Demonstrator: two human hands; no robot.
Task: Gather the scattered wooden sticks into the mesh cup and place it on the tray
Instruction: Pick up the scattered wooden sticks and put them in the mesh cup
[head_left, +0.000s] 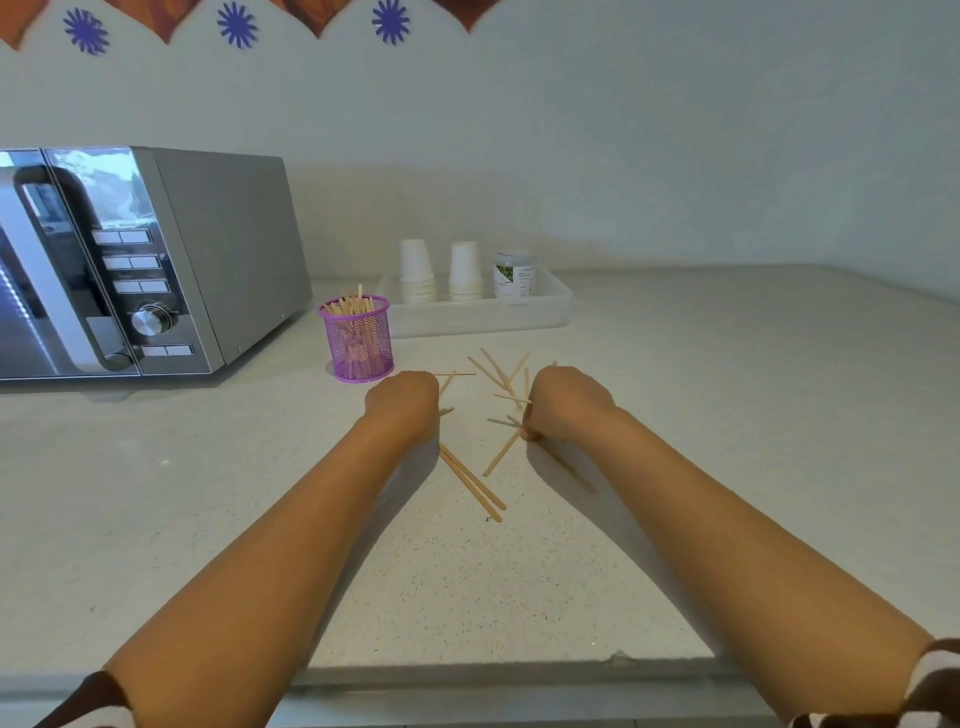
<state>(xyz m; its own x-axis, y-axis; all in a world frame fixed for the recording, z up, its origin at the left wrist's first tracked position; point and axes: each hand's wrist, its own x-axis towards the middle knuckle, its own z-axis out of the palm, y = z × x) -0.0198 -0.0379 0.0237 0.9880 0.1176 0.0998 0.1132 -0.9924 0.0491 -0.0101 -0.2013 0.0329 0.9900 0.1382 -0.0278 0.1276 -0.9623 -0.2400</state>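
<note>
Right hand (569, 402): fingers curled down onto the table (727, 415), fingertips at the inner edge of the hand pinching at wooden sticks (501, 384). At least one stick pokes out from under the fingers toward the left; how many it actually holds cannot be told, as the palm hides them.

Left hand (402, 405): knuckles up, fingers folded under and out of sight. Thin stick ends show just beyond it on the far side, so it appears to be gripping a stick or two, though the grip itself is hidden.

Both hands work the same patch, one from each side, which looks like a sensible way to sweep the scatter inward.

Loose sticks lie between and beyond the hands in a crossed heap; a pair (472, 483) lies side by side nearer the person, and a single one (501, 454) slants beside the right hand.

The mesh cup (356, 338), purple, stands upright on the table just left of the heap, already holding a bundle of sticks, within easy reach for dropping in.

The tray (550, 312) sits behind, touching or nearly touching the cup, carrying two stacks of paper cups (415, 270) and a jar (514, 273). Its near-left part appears free for the cup. Gathering is judged part done.

A microwave (156, 260) stands at left.
</note>
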